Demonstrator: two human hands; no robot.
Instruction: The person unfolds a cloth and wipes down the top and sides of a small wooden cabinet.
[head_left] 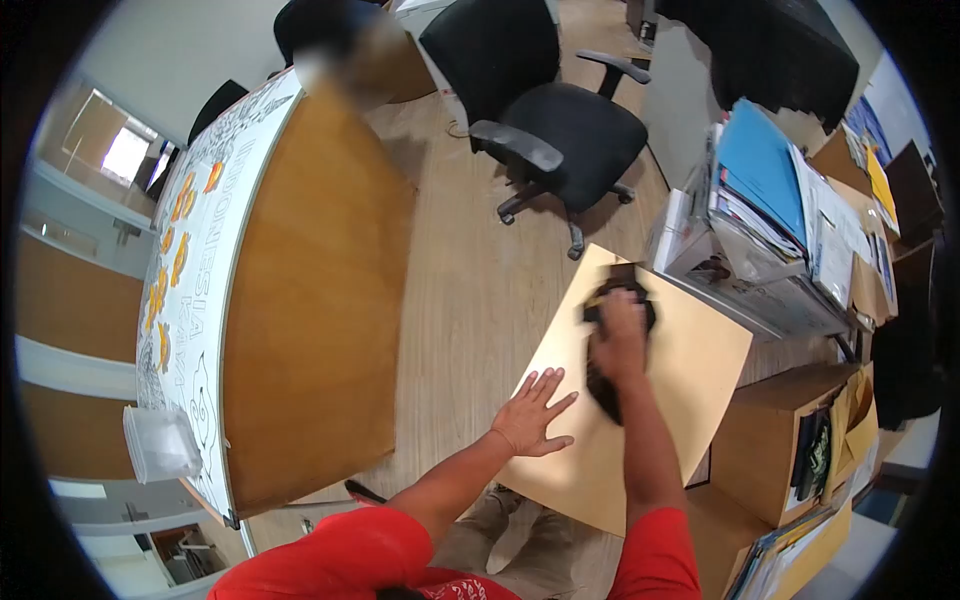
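Observation:
A pale wooden board [668,400] lies tilted in view in front of me. My left hand [533,415] rests flat near its left edge, fingers spread. Over the upper part of the board, my right hand [620,335] is closed on a long, dark, blurred object [603,390] with a small yellowish mark near its top. Motion blur hides its exact kind. It lies against the board's surface.
An office chair [570,125] stands ahead on the wood floor. At left is a large brown panel [320,270] beside a drawn-on white board [225,240]. A box of papers and a blue folder [762,175] stands at right, above a wooden cabinet [765,440].

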